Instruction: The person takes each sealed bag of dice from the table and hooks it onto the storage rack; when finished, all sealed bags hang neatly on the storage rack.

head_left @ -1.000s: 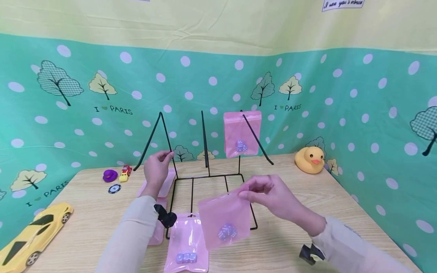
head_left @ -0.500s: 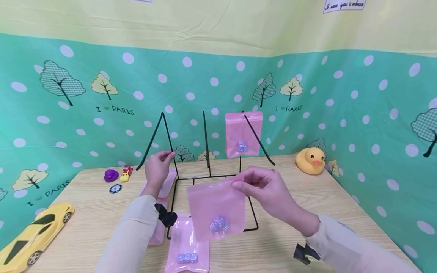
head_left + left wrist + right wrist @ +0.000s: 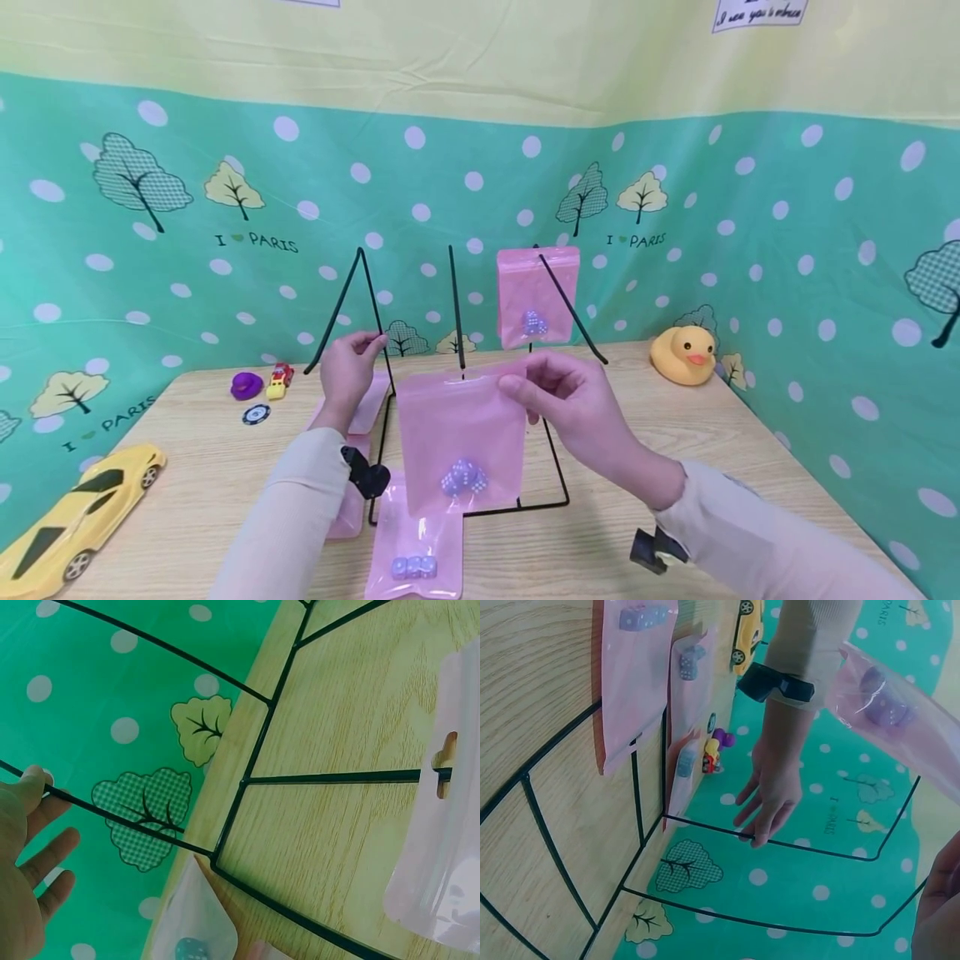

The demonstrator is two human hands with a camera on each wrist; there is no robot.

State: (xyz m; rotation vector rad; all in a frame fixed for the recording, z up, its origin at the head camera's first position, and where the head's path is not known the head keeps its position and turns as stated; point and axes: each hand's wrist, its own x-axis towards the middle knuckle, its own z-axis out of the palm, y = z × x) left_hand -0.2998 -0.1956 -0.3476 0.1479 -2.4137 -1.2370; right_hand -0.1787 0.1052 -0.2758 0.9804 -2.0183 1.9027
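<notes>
A black wire rack (image 3: 456, 317) with three sloping hooks stands mid-table. My left hand (image 3: 348, 371) pinches its left upright between thumb and index finger, the other fingers loose in the left wrist view. My right hand (image 3: 577, 404) pinches the top right corner of a pink zip bag (image 3: 465, 425) with several dice at its bottom. This bag hangs in front of the rack, its top hole just below the middle hook's tip. Another pink dice bag (image 3: 517, 287) hangs on the right hook. One more pink bag (image 3: 420, 533) with dice lies flat on the front of the rack's base.
More pink bags (image 3: 369, 408) lie beneath my left forearm. At the left are a yellow toy car (image 3: 82, 521), a purple hat (image 3: 246, 385), a small red and yellow car (image 3: 280, 381) and a poker chip (image 3: 257, 414). A rubber duck (image 3: 682, 356) sits back right.
My right hand has moved left and up with the bag, bringing its top edge close to the middle hook's tip. The left hand stays on the upright.
</notes>
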